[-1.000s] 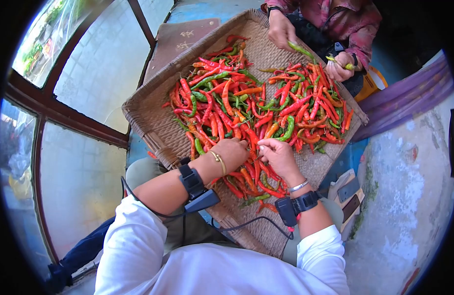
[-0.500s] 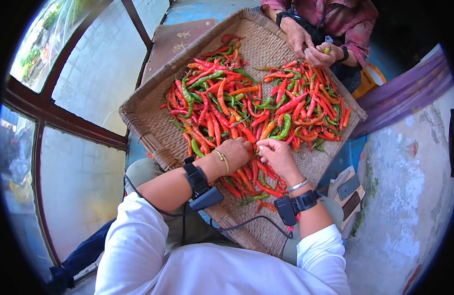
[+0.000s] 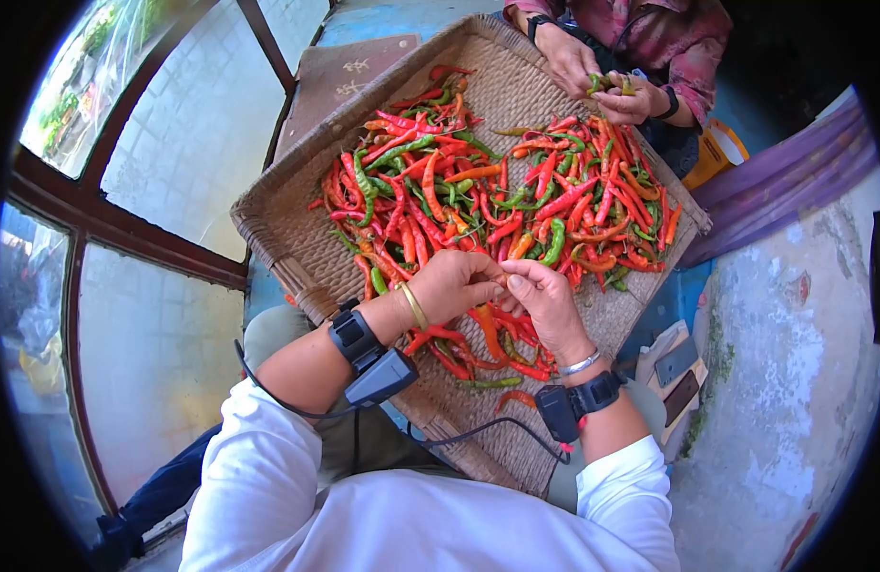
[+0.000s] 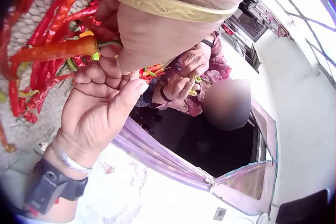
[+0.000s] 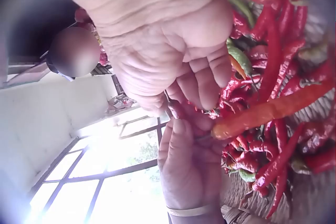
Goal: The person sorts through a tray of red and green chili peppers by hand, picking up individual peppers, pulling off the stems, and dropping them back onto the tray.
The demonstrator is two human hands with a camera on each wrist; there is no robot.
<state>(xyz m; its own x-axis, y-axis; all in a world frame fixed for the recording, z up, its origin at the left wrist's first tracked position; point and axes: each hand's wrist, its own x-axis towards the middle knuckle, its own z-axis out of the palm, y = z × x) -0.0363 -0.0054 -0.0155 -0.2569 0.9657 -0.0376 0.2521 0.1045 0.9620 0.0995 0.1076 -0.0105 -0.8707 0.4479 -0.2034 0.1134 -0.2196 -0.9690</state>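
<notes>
Over the near part of a pile of mostly red chili peppers (image 3: pixel 430 205), my two hands meet at the fingertips. The left hand (image 3: pixel 450 289), with a gold bangle, holds an orange chili pepper (image 5: pixel 273 109) by its green stem, so its body sticks out beyond the fingers. Between the fingertips of both hands shows a small dark red chili pepper (image 5: pixel 175 109), its thin stem running up to the right thumb and fingers. The right hand (image 3: pixel 545 307), wearing a silver bracelet, pinches at that stem; its other fingers are loosely bent.
The peppers lie in a large square woven basket (image 3: pixel 502 81) across my lap. Another person's hands (image 3: pixel 593 86) hold green peppers at its far right corner. Two phones (image 3: pixel 676 362) lie beyond the right edge. Window panes (image 3: pixel 163 329) stand at left.
My left hand has risen from the pile and turned, with the orange pepper now hanging below it. The other person's hands, first apart with green peppers, have come together.
</notes>
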